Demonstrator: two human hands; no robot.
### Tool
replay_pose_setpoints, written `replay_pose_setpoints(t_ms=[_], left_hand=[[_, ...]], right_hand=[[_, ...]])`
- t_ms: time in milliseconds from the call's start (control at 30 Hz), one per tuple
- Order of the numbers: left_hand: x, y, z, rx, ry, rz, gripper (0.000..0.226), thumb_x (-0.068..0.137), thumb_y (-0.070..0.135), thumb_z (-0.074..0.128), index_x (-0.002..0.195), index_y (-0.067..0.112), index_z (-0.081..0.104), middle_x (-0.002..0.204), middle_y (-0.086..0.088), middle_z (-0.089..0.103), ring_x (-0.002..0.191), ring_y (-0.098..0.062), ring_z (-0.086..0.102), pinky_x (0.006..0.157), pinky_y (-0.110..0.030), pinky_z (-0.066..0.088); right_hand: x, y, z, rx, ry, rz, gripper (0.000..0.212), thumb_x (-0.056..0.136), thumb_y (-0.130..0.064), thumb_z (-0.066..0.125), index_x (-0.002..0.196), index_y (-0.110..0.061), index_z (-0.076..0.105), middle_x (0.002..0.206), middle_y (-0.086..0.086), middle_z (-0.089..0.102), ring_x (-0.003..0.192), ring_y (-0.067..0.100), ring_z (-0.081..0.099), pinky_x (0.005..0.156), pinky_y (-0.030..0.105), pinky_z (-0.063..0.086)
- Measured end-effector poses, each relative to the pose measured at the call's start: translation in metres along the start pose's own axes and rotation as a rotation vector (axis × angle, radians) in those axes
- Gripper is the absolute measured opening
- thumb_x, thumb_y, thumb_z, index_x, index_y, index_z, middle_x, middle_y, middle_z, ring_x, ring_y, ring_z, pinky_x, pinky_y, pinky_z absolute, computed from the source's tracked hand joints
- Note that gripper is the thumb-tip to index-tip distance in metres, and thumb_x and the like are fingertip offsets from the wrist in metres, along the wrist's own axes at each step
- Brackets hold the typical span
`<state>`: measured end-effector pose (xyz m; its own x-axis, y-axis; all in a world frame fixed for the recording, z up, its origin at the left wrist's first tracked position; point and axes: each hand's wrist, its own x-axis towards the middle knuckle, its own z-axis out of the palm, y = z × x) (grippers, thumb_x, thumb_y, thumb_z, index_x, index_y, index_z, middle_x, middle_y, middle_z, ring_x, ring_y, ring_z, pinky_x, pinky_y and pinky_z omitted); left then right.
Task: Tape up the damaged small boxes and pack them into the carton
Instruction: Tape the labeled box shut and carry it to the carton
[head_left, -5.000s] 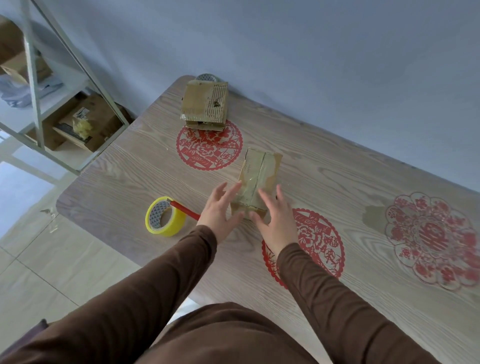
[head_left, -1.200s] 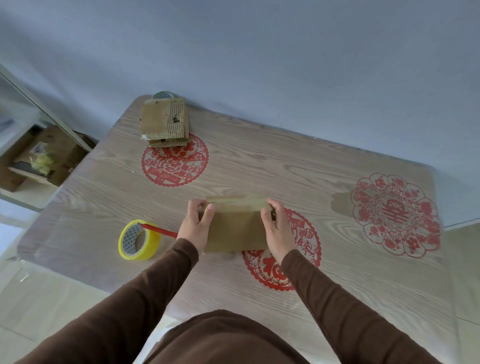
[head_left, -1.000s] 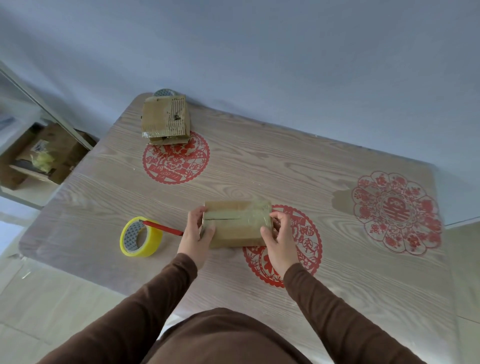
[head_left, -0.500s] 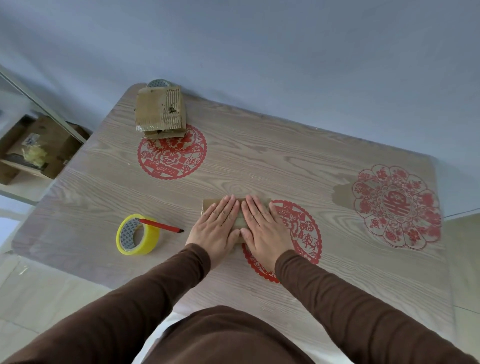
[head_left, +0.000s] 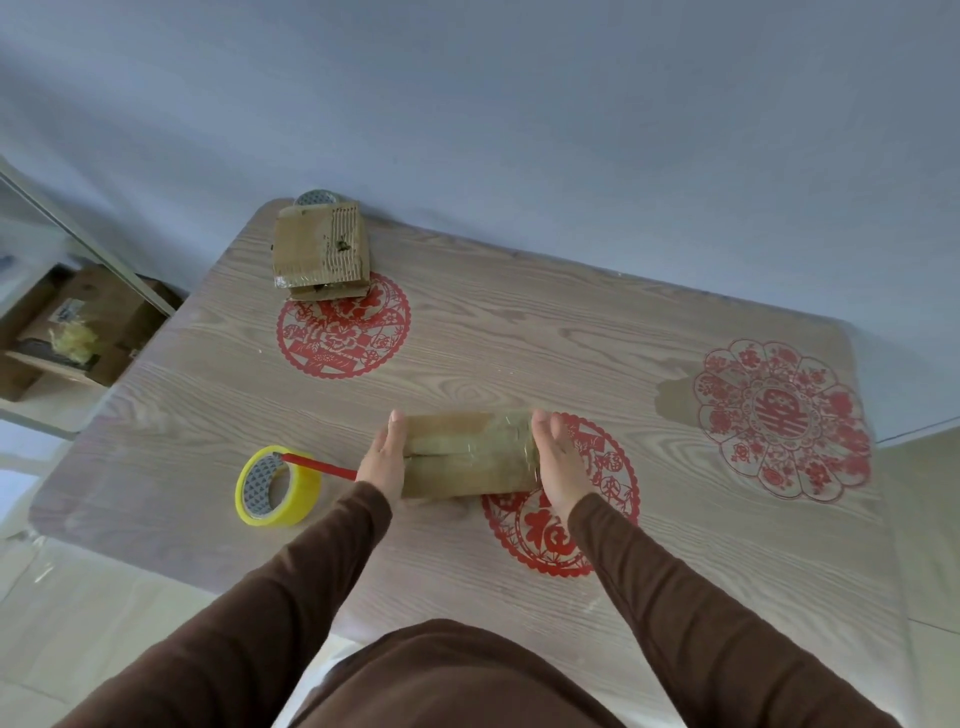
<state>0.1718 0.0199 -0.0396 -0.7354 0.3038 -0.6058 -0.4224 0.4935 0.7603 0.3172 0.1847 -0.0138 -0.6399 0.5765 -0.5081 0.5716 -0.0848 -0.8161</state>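
Observation:
A small brown cardboard box (head_left: 467, 457) lies flat in the middle of the wooden table (head_left: 519, 343), shiny clear tape across its top seam. My left hand (head_left: 383, 460) presses flat against the box's left end and my right hand (head_left: 557, 460) against its right end, fingers straight. A second, battered small box (head_left: 319, 249) sits at the table's far left corner. A yellow tape roll (head_left: 275, 486) with a red-handled tool (head_left: 319, 466) lies left of my left hand. No carton is in view on the table.
Red paper-cut decorations (head_left: 343, 327) lie under the table's clear cover. Another tape roll (head_left: 318, 197) peeks out behind the far box. A metal shelf (head_left: 78, 322) with cardboard boxes stands to the left, a blue-grey wall behind the table.
My hands lay flat on top of the box half a second ago; they have slid apart to its two ends. Before that they had lifted, turned and set the box down.

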Motion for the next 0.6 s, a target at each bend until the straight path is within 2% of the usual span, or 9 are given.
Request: replay_pose_setpoints(t_ms=[33, 100, 167, 233, 300, 367, 467, 533, 600], left_hand=[[-0.005, 0.0, 0.0, -0.038, 0.033, 0.069, 0.077, 0.092, 0.072, 0.036, 0.135, 0.011, 0.054, 0.125, -0.009, 0.06, 0.119, -0.026, 0.053, 0.104, -0.037, 0.04], [-0.012, -0.008, 0.001, -0.077, 0.071, 0.15, 0.047, 0.098, 0.05, 0.054, 0.114, 0.006, 0.055, 0.102, -0.001, 0.061, 0.1, -0.021, 0.057, 0.085, -0.031, 0.048], [-0.016, -0.024, 0.004, -0.052, 0.023, 0.164, 0.025, 0.097, 0.024, 0.064, 0.115, 0.011, 0.052, 0.11, 0.001, 0.065, 0.109, -0.02, 0.062, 0.09, -0.032, 0.054], [-0.017, -0.038, 0.003, -0.052, -0.029, 0.172, 0.036, 0.095, 0.011, 0.066, 0.125, 0.015, 0.047, 0.123, 0.001, 0.062, 0.121, -0.019, 0.059, 0.1, -0.033, 0.052], [-0.012, -0.046, 0.002, -0.077, -0.055, 0.186, 0.058, 0.094, 0.013, 0.067, 0.143, 0.018, 0.037, 0.142, 0.001, 0.052, 0.133, -0.016, 0.049, 0.11, -0.035, 0.044], [-0.008, -0.044, 0.004, -0.098, -0.07, 0.199, 0.072, 0.097, 0.019, 0.064, 0.156, 0.026, 0.024, 0.154, 0.008, 0.035, 0.143, -0.009, 0.033, 0.118, -0.033, 0.032], [-0.002, -0.036, 0.017, -0.065, -0.048, 0.199, 0.064, 0.104, 0.034, 0.051, 0.16, 0.03, 0.018, 0.152, 0.014, 0.036, 0.138, -0.004, 0.039, 0.11, -0.021, 0.032], [0.002, -0.038, 0.024, -0.054, -0.008, 0.182, 0.058, 0.105, 0.041, 0.047, 0.158, 0.03, 0.027, 0.138, 0.006, 0.057, 0.123, -0.012, 0.056, 0.1, -0.022, 0.044], [0.008, -0.043, 0.026, -0.052, 0.013, 0.185, 0.053, 0.105, 0.042, 0.046, 0.154, 0.028, 0.033, 0.126, 0.001, 0.063, 0.115, -0.016, 0.061, 0.099, -0.03, 0.049]], right_hand=[[-0.003, 0.001, 0.001, 0.064, 0.059, -0.038, 0.051, 0.105, -0.055, 0.031, 0.136, -0.017, 0.046, 0.129, 0.009, 0.058, 0.119, 0.026, 0.055, 0.101, 0.04, 0.044], [-0.005, 0.012, 0.004, 0.133, 0.145, -0.097, 0.032, 0.102, -0.042, 0.051, 0.111, -0.012, 0.051, 0.1, 0.002, 0.056, 0.093, 0.018, 0.054, 0.082, 0.033, 0.046], [-0.003, 0.03, 0.007, 0.091, 0.193, -0.116, 0.019, 0.097, -0.021, 0.064, 0.103, -0.011, 0.049, 0.096, 0.0, 0.052, 0.089, 0.016, 0.052, 0.074, 0.019, 0.046], [-0.003, 0.044, 0.009, 0.09, 0.189, -0.095, 0.025, 0.094, -0.009, 0.065, 0.108, -0.013, 0.046, 0.102, -0.001, 0.054, 0.093, 0.017, 0.057, 0.074, 0.016, 0.051], [-0.002, 0.051, 0.011, 0.122, 0.148, -0.091, 0.039, 0.094, -0.014, 0.065, 0.126, -0.017, 0.043, 0.12, -0.002, 0.055, 0.108, 0.014, 0.06, 0.094, 0.029, 0.054], [0.004, 0.053, 0.014, 0.153, 0.092, -0.079, 0.063, 0.097, -0.032, 0.062, 0.15, -0.031, 0.029, 0.152, -0.004, 0.042, 0.137, 0.013, 0.044, 0.115, 0.04, 0.039], [0.008, 0.04, 0.023, 0.154, 0.022, -0.024, 0.067, 0.104, -0.051, 0.041, 0.16, -0.038, 0.008, 0.166, -0.011, 0.016, 0.15, 0.01, 0.02, 0.121, 0.032, 0.017], [0.011, 0.037, 0.03, 0.157, 0.038, -0.003, 0.062, 0.104, -0.052, 0.033, 0.16, -0.035, 0.011, 0.166, -0.008, 0.018, 0.151, 0.012, 0.021, 0.118, 0.026, 0.016], [0.015, 0.039, 0.034, 0.122, 0.079, -0.032, 0.059, 0.106, -0.048, 0.032, 0.16, -0.03, 0.015, 0.166, -0.007, 0.02, 0.151, 0.012, 0.022, 0.115, 0.02, 0.016]])
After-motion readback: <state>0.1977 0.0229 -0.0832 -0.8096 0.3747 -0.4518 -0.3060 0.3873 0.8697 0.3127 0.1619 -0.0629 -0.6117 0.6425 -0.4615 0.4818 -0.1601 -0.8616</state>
